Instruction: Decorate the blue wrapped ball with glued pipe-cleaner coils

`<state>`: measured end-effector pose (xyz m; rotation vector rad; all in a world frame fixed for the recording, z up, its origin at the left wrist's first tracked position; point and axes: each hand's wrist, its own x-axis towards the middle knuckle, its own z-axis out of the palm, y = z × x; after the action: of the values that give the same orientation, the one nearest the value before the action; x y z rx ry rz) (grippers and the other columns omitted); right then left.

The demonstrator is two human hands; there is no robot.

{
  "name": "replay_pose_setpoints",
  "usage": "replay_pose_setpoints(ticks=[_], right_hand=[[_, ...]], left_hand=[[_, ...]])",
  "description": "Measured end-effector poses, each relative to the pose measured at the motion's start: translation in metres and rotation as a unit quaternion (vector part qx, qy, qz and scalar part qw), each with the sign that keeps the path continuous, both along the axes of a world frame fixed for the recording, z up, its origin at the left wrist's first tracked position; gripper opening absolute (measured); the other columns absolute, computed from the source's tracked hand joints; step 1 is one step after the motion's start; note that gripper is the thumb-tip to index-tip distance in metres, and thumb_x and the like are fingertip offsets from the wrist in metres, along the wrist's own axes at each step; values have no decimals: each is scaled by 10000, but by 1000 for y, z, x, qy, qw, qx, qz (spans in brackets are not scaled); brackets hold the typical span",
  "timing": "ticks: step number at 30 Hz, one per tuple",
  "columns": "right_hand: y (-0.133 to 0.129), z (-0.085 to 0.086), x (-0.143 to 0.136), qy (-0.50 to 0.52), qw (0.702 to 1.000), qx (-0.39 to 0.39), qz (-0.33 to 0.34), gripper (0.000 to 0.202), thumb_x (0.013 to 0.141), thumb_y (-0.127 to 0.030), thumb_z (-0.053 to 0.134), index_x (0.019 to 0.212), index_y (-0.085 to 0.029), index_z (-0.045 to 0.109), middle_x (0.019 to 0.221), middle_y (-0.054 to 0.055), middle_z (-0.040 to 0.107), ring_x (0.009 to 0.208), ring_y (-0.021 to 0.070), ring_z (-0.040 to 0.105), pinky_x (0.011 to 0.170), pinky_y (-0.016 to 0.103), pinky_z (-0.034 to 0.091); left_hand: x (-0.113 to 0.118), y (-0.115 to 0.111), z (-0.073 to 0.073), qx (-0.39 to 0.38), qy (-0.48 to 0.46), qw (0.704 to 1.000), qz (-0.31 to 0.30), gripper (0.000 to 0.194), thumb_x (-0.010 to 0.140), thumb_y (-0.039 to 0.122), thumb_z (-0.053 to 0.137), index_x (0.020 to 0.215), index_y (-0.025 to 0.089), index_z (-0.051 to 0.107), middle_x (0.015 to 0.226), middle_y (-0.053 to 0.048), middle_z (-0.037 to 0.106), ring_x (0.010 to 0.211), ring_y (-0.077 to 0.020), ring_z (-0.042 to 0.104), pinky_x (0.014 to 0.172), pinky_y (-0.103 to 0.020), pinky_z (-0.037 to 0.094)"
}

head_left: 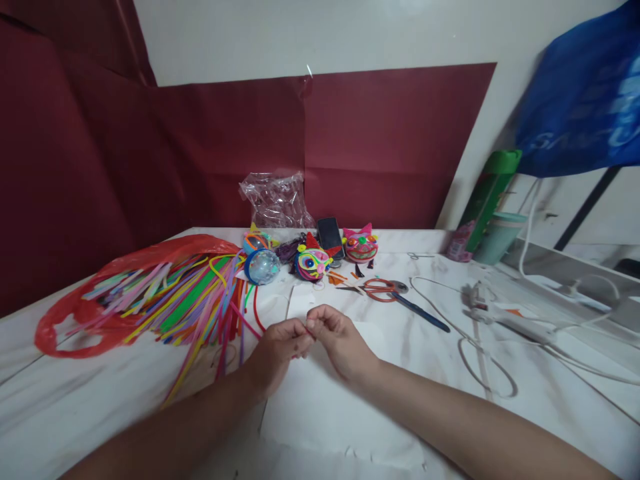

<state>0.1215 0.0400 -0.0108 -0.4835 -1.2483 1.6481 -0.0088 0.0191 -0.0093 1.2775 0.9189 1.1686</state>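
Observation:
My left hand [284,345] and my right hand [340,339] meet in front of me, fingertips pinched together. A trace of red shows between them, but the fingers hide most of it and I cannot make out what it is. Beneath my hands lies a white sheet [325,407]. To the left, many colourful pipe cleaners [185,300] spill from a red plastic bag [55,333]. Just beyond my hands sits a ball-shaped figure [313,261] wrapped in coloured strands, with eyes and red points. A pink-eared one [361,245] stands to its right, near a clear blue-rimmed ball [263,267].
Orange-handled scissors [379,289] and dark-handled pliers [420,312] lie right of centre. A phone [330,237] leans at the back near crumpled clear plastic [277,200]. On the right are a power strip [520,327] with cables, a green can [493,193] and a cup [500,237].

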Motion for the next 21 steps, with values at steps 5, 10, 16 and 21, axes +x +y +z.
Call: replay_pose_setpoints(ticks=[5,10,16,21], right_hand=[[3,15,3,41,998,9,-53,260,670,-368,711,710,-185,530,671,-32,549,539,83,465,547,228,380],[43,51,46,90,978,35,-187,227,685,-325,687,662,-197,501,615,-41,508,512,84,426,510,224,350],[88,77,105,128,946,62,-292,229,716,-268,652,634,-206,447,547,-58,460,472,78,424,483,222,360],[102,49,94,122,949,15,-291,224,652,-269,678,631,-192,468,478,-72,480,425,63,431,444,195,352]], left_hand=[[-8,3,12,30,90,995,33,212,635,329,606,541,165,509,506,39,438,524,-96,371,554,-245,297],[-41,28,15,78,153,974,144,209,668,359,607,606,167,551,518,53,423,514,-93,362,516,-223,280],[-56,37,25,77,181,955,221,222,620,363,672,592,162,581,535,37,502,530,-102,423,504,-211,322],[-59,47,30,61,-105,965,232,153,577,250,698,622,177,572,608,18,594,617,-120,552,626,-241,459]])
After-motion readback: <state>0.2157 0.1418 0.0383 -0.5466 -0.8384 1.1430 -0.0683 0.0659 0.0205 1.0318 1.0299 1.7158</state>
